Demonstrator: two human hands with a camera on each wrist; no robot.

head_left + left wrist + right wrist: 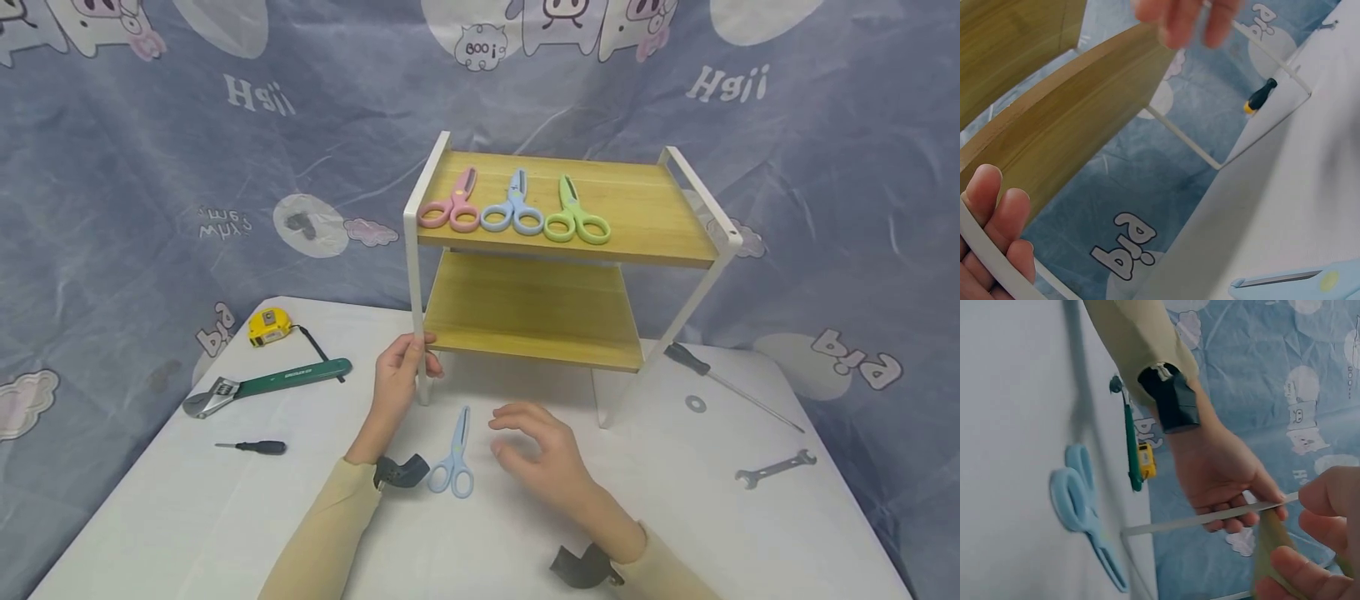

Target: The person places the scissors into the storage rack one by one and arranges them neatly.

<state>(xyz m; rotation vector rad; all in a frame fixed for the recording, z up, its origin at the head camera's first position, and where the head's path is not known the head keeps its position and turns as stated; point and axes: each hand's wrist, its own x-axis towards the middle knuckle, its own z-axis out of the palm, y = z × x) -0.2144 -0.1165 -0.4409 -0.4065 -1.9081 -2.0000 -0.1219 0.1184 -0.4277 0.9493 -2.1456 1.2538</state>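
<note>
A two-tier rack with a white metal frame and wooden shelves stands on the white table. Its top shelf carries pink scissors, blue scissors and green scissors. My left hand grips the rack's front left leg; the left wrist view shows the fingers curled round the white bar. Light blue scissors lie flat on the table between my hands, also visible as scissors in the right wrist view. My right hand hovers just right of them, fingers loosely curled, holding nothing.
Left of the rack lie a yellow tape measure, a green-handled adjustable wrench and a small black screwdriver. To the right are a long screwdriver, a washer and a spanner. A printed blue cloth hangs behind.
</note>
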